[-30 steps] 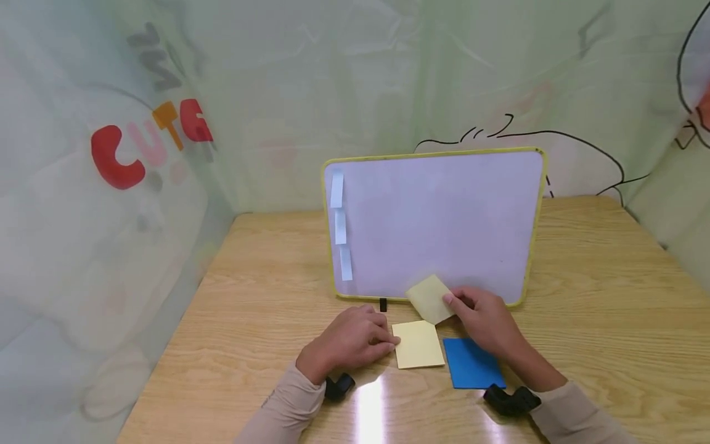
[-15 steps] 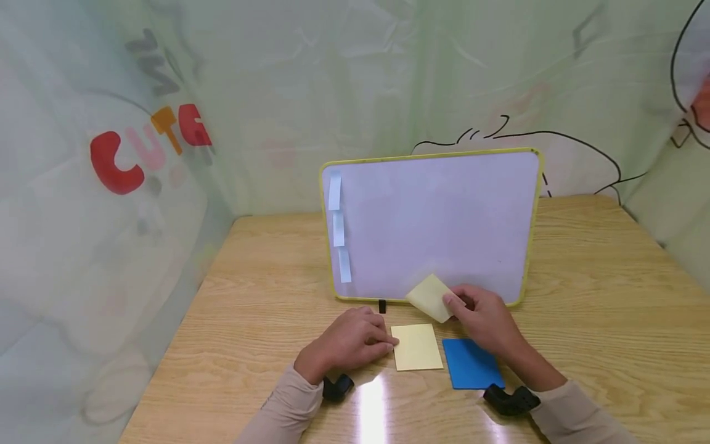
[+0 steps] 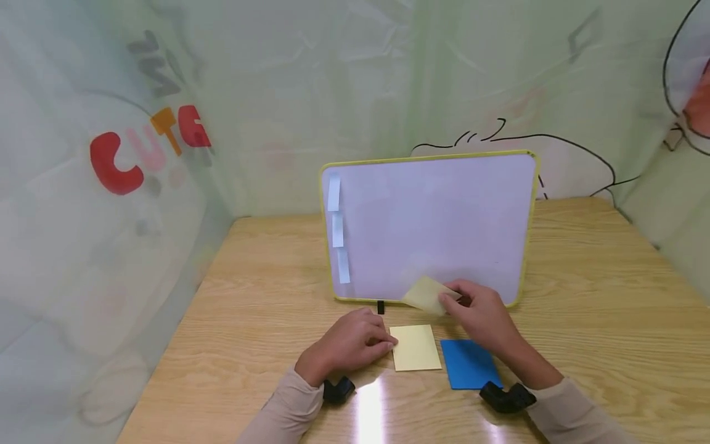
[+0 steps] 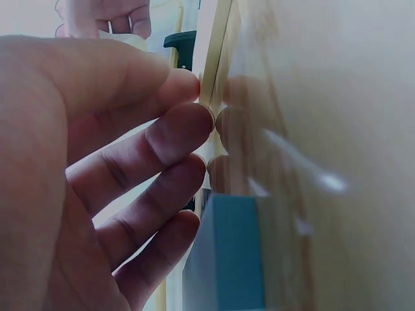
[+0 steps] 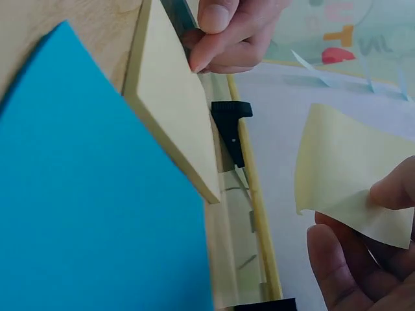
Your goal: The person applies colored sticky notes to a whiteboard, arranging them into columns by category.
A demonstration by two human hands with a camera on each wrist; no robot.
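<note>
My right hand (image 3: 484, 314) pinches a single pale yellow sticky note (image 3: 426, 296) between thumb and fingers, in front of the whiteboard's (image 3: 427, 228) lower edge. In the right wrist view the note (image 5: 343, 168) bends slightly. On the table, my left hand (image 3: 355, 338) touches the left edge of a yellow sticky note pad (image 3: 416, 348), its fingers loosely bent. The left wrist view has those fingertips on the tabletop, with a light blue pad (image 4: 237, 253) close beside them; the head view hides that pad behind the hand. A darker blue pad (image 3: 471, 364) lies below my right hand.
The yellow-framed whiteboard stands upright on the wooden table (image 3: 266, 265), with black feet (image 5: 230, 129) under its edge. Along its left side hang several narrow pale blue notes (image 3: 338, 230). Printed curtains (image 3: 277, 111) enclose the table at the back and sides.
The held yellow note has come away from over the pad, up and slightly left, and tilts flatter. My right hand has risen a little; my left hand stays at the pad.
</note>
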